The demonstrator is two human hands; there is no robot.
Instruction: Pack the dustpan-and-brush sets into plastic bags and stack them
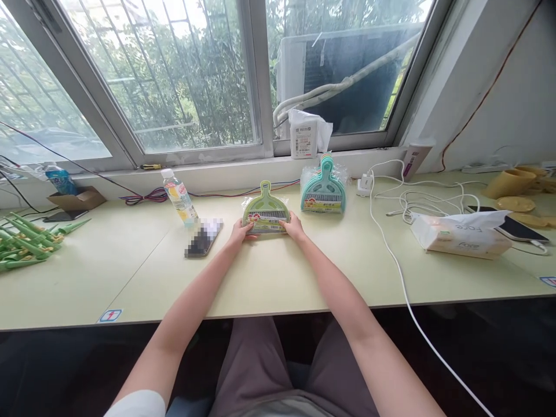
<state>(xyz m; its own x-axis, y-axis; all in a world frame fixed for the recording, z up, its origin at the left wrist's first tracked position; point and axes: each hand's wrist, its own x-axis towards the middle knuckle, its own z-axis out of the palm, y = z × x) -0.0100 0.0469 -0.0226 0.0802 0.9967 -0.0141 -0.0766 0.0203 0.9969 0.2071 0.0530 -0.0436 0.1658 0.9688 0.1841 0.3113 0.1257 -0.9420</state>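
A green dustpan and brush set (266,204) in clear wrapping stands on the pale table between my hands, its handle pointing up and its label facing me. My left hand (240,230) grips its lower left corner, thumb on the front. At the lower right corner my right hand (295,226) holds it the same way. Just behind and to the right stands a stack of wrapped teal dustpan and brush sets (324,188), apart from my hands.
Left of my hands are a phone (204,237) and a drink bottle (179,197). A tissue pack (460,234) and white cables (417,200) lie to the right. Green pods (30,240) sit far left. A tissue packet (304,139) stands on the windowsill.
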